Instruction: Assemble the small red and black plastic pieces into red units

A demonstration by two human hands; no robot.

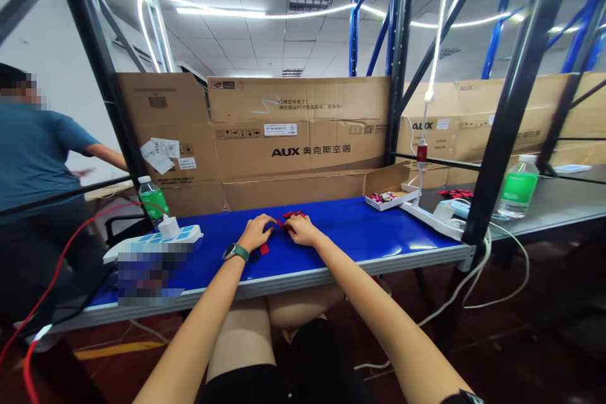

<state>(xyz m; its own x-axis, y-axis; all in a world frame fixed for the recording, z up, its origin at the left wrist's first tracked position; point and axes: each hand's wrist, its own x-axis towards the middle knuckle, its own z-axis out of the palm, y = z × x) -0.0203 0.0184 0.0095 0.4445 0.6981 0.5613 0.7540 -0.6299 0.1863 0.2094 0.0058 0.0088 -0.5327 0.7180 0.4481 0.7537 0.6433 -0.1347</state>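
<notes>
My left hand [257,232] and my right hand [302,231] are close together over the blue tabletop [208,265]. The fingers of both are bent and closed on a small red piece [279,223] between them. It looks flat, but its kind is too small to tell. Just beyond my right hand lies a little pile of red pieces [294,214], partly hidden by the fingers. Below my left hand are a flat red piece [264,249] and a dark piece [254,257]. A green-strapped watch [235,253] is on my left wrist.
A white power strip [189,235] and a bottle [152,199] stand to the left. An open box [386,199] with small items sits back right, beside another power strip [433,219]. Cardboard [303,132] walls the back. Dark posts [509,95] frame the table; a person [42,145] stands left.
</notes>
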